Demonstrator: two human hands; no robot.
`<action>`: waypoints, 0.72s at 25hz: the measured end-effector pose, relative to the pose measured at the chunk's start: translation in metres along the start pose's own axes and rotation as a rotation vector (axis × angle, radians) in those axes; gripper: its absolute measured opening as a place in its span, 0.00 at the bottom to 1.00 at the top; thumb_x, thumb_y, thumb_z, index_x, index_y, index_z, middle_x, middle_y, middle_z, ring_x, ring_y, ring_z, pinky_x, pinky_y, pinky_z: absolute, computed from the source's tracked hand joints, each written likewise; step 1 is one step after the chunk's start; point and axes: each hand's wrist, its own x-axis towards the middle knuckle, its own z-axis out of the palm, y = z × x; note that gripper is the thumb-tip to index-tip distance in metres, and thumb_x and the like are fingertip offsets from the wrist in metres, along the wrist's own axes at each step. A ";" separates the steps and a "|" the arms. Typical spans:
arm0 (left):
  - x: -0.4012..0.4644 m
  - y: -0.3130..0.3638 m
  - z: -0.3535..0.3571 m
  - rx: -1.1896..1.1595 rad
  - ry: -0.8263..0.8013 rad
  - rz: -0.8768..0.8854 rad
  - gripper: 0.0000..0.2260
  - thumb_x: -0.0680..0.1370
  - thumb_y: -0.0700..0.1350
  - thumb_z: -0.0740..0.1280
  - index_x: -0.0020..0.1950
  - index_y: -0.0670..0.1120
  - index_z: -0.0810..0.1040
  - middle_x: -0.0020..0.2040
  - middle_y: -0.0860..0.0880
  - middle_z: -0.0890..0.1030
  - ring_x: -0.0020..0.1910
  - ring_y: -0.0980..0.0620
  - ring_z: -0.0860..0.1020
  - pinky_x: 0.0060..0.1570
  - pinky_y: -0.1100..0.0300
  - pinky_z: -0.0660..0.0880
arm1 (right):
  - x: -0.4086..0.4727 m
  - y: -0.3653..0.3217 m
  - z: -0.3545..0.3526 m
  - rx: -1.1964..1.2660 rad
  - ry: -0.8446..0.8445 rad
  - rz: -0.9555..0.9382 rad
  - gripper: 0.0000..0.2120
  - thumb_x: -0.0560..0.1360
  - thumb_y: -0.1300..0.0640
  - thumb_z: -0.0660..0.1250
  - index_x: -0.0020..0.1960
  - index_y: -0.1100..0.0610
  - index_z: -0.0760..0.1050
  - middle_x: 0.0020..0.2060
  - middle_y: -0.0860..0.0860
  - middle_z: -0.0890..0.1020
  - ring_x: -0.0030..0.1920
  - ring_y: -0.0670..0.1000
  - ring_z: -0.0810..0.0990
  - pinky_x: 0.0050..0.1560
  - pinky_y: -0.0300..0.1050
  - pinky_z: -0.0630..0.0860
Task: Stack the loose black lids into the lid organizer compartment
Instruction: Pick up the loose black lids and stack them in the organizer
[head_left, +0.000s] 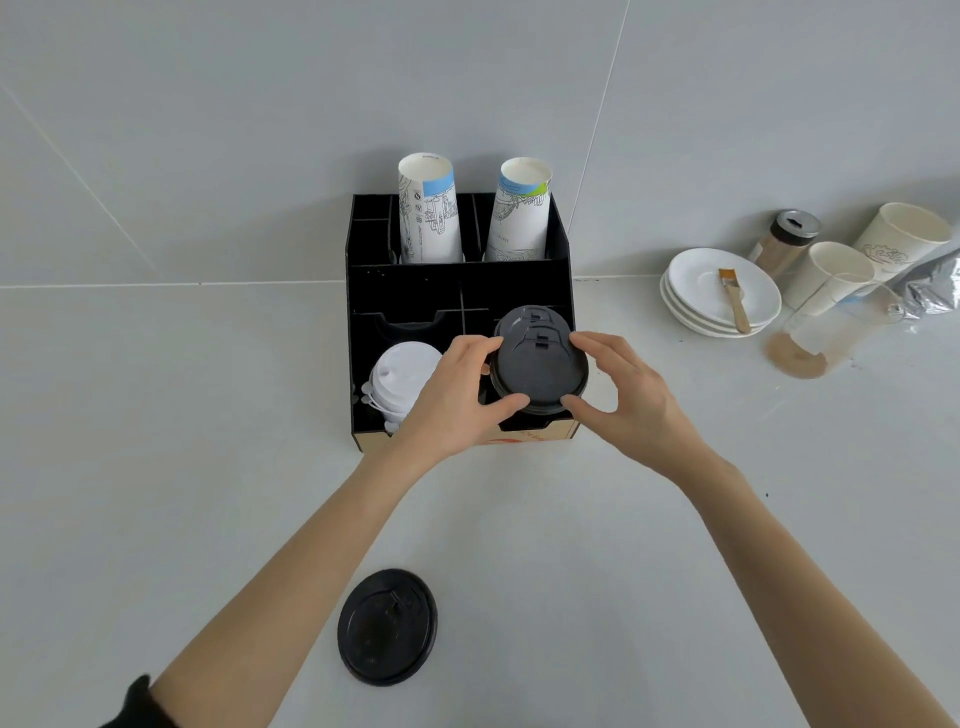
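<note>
A black lid organizer (405, 291) stands on the white counter. Over its front right compartment I hold a stack of black lids (537, 366). My left hand (457, 395) grips the stack's left side and my right hand (618, 389) grips its right side. Behind the top lid, another black lid (530, 318) leans at the compartment's back. One loose black lid (387, 626) lies flat on the counter near me, between my forearms. The front left compartment holds a stack of white lids (397, 376).
Two tall stacks of printed paper cups (428, 208) stand in the organizer's back row. At the right are stacked white saucers (722, 291) with a small brush (735, 299), a shaker jar (784, 241), paper cups (831, 275), a tipped glass (831, 332) and a foil bag (930, 283).
</note>
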 end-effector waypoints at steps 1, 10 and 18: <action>0.006 0.000 0.000 0.004 0.005 -0.003 0.28 0.72 0.47 0.69 0.68 0.44 0.61 0.66 0.45 0.66 0.55 0.54 0.69 0.53 0.61 0.68 | 0.006 0.002 -0.001 0.005 -0.001 0.005 0.26 0.70 0.60 0.68 0.66 0.57 0.65 0.64 0.53 0.71 0.58 0.42 0.69 0.56 0.17 0.58; 0.048 -0.014 0.011 0.016 0.018 -0.054 0.28 0.72 0.48 0.68 0.69 0.45 0.61 0.68 0.45 0.66 0.65 0.47 0.67 0.64 0.51 0.69 | 0.047 0.023 0.004 -0.003 -0.047 0.064 0.26 0.71 0.60 0.67 0.67 0.58 0.63 0.67 0.54 0.69 0.65 0.52 0.68 0.60 0.28 0.57; 0.056 -0.026 0.021 0.024 -0.008 -0.092 0.28 0.73 0.47 0.67 0.69 0.45 0.60 0.69 0.45 0.66 0.67 0.46 0.65 0.66 0.50 0.67 | 0.050 0.032 0.019 -0.001 -0.080 0.121 0.27 0.73 0.59 0.65 0.68 0.58 0.60 0.69 0.54 0.67 0.67 0.52 0.66 0.62 0.32 0.58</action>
